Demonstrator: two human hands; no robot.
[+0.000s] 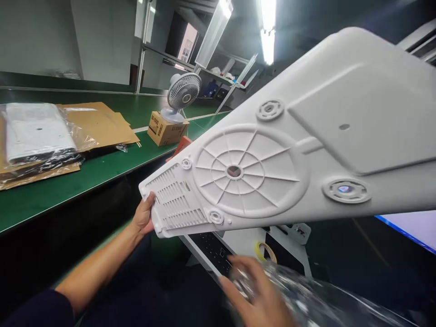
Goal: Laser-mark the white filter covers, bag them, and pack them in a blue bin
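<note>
We're on one head camera, wide, looking forward and slightly down. White panel point(252, 163) sits close, filling centre to right. We get the right hand point(259, 295) nearest, left hand point(145, 215) farther out, green bench point(112, 168) left, fan point(184, 93) far, ceiling light point(268, 32) up top.

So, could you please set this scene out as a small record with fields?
Left grip: closed on the slotted end of the white plastic cover
Right grip: blurred, at clear plastic film; closure unclear
Green bench: bagged white panel, brown cardboard, M-1000 carton
Desk fan: standing on the carton
Below the cover in view: yellow tape roll
</note>
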